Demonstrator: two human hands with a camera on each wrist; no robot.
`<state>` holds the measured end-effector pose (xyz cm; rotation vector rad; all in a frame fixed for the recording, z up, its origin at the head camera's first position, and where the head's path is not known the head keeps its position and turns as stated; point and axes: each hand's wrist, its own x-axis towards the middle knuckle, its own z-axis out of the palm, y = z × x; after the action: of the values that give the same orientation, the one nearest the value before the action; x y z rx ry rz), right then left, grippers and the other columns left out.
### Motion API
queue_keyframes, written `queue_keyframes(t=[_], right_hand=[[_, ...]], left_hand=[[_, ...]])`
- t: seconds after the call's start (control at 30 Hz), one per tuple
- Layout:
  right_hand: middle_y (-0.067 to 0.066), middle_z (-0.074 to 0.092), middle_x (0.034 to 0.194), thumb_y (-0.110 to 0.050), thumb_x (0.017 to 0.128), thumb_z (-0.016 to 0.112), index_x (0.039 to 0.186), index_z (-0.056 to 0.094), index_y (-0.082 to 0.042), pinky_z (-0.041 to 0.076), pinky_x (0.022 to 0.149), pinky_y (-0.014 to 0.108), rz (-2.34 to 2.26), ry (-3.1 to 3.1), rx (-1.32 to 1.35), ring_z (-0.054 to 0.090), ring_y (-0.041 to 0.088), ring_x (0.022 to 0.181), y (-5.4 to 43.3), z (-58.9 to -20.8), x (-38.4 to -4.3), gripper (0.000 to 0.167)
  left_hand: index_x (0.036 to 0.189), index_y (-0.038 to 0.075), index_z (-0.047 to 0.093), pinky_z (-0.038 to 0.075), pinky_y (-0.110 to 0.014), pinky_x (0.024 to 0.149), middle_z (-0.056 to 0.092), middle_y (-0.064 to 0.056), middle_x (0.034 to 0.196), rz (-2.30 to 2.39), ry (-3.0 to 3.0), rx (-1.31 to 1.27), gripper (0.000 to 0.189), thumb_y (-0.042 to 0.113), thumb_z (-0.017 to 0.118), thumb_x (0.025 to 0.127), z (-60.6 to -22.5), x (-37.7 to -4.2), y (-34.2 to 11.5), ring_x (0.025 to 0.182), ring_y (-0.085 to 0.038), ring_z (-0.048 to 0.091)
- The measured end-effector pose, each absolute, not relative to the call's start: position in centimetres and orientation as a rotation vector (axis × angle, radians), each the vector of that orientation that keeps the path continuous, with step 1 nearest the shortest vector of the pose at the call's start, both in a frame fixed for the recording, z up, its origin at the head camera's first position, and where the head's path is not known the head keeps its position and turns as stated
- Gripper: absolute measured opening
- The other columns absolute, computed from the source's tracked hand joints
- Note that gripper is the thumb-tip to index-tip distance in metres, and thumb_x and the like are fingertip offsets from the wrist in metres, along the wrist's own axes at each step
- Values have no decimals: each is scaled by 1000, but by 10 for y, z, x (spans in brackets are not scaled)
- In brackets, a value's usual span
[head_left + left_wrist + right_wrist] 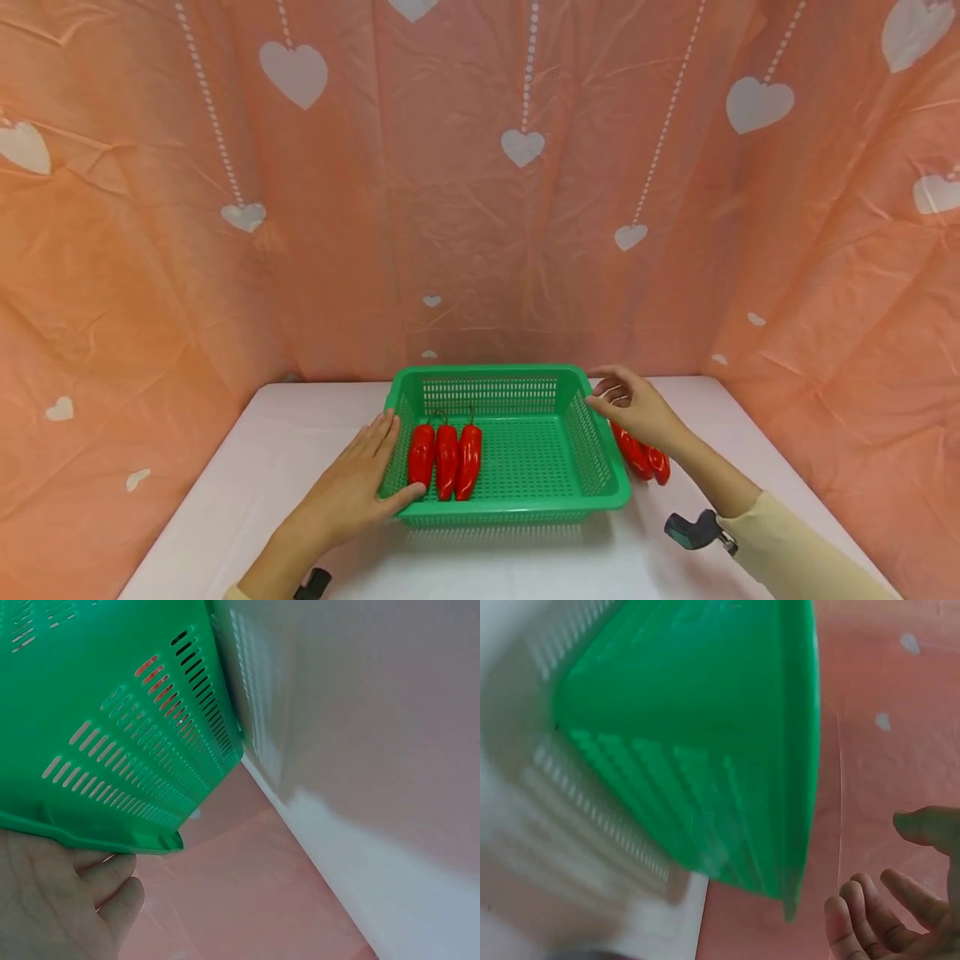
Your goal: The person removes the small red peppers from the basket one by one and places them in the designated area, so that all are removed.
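Note:
A green plastic basket (pixel 525 505) with slotted walls stands on the white table. Inside, along its left side, lie three red chili peppers (pixel 447 458) side by side, stems toward the back. My left hand (pixel 362 477) rests against the basket's left rim, fingers straight and thumb over the front-left corner; in the left wrist view the fingers (pixel 112 889) touch the rim. Above the right rim is my right hand (pixel 637 410), loosely bent and holding nothing. Below it, outside the basket, lie more red chili peppers (pixel 636 457), partly covered by that hand.
The white table (pixel 285 450) extends around the basket. A pinkish-orange curtain (pixel 465 208) with white hearts encloses the back and both sides. Dark wrist devices (pixel 693 531) are worn near both hands.

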<state>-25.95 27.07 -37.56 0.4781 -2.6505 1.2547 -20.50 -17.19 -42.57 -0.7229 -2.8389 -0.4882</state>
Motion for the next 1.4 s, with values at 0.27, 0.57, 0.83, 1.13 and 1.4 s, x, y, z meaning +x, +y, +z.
queue_keyframes(t=[0.27, 0.57, 0.83, 1.13, 1.4], right_hand=[[11, 69, 110, -16, 101, 77, 140, 61, 2, 59, 92, 32, 1316, -2679, 573, 68, 25, 101, 245, -377, -265, 46], [6, 70, 107, -22, 100, 79, 136, 66, -4, 59, 91, 41, 1261, -2741, 592, 67, 20, 98, 225, -380, -260, 42], [6, 68, 104, -17, 98, 80, 133, 66, -2, 59, 86, 36, 1251, -2763, 662, 67, 20, 96, 209, -375, -260, 41], [9, 69, 105, -20, 97, 82, 133, 66, -4, 59, 78, 32, 1212, -2858, 704, 67, 17, 90, 182, -382, -258, 43], [15, 69, 110, -22, 95, 83, 134, 65, -5, 59, 75, 33, 1185, -2921, 706, 68, 19, 93, 161, -387, -259, 46]], left_hand=[[164, -7, 34, 26, -56, 130, 30, -21, 174, -487, -2842, -713, 103, 71, 57, 100, -422, -206, -174, 162, -41, 24], [164, -7, 33, 26, -55, 131, 28, -20, 175, -511, -2860, -720, 103, 70, 59, 100, -425, -204, -172, 163, -41, 23], [164, -7, 32, 25, -55, 131, 27, -20, 175, -513, -2856, -726, 104, 72, 56, 100, -422, -206, -172, 163, -41, 22], [164, -7, 33, 26, -56, 130, 29, -21, 174, -511, -2852, -722, 104, 72, 56, 100, -423, -206, -173, 163, -42, 23], [164, -7, 33, 26, -56, 130, 29, -21, 174, -522, -2858, -715, 103, 69, 59, 100, -424, -205, -173, 162, -42, 23]])
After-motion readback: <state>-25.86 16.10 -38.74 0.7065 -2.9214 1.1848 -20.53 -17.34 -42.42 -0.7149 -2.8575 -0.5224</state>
